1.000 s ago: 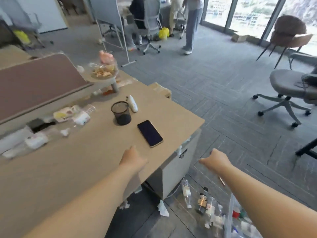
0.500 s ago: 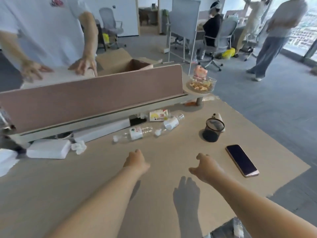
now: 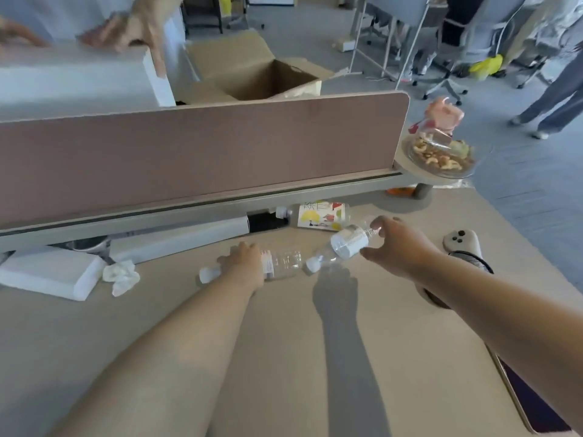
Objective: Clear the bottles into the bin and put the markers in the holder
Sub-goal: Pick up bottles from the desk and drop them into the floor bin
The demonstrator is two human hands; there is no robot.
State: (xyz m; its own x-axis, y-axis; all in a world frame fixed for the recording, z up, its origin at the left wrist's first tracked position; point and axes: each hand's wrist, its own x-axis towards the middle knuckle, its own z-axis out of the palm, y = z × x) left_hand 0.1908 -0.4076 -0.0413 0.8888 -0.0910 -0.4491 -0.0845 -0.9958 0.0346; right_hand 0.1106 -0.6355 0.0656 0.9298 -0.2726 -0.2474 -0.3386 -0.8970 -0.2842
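Note:
Two clear plastic bottles lie on the beige desk [image 3: 315, 357] in front of the divider. My left hand [image 3: 244, 264] is laid over the left bottle [image 3: 284, 263], fingers curled round its middle, and its white cap sticks out to the left. My right hand [image 3: 400, 247] grips the base end of the white-labelled bottle [image 3: 348, 242], whose cap end tilts down to the left. A third bottle [image 3: 318, 216] with a colourful label lies behind them against the divider rail. The black mesh holder [image 3: 470, 258] is mostly hidden behind my right forearm. No marker is clearly in view.
A brown divider panel [image 3: 202, 152] closes the desk's far side. White foam blocks [image 3: 50, 272] and a crumpled tissue [image 3: 121, 275] lie at left. A snack bowl [image 3: 441, 156] stands at the divider's right end, with a white device [image 3: 460, 241] by the holder and a phone [image 3: 530, 402] at bottom right. Another person's hands rest beyond the divider.
My view swung from the floor beside the desk to the desk's far side. Both hands reached forward and each took hold of a clear bottle.

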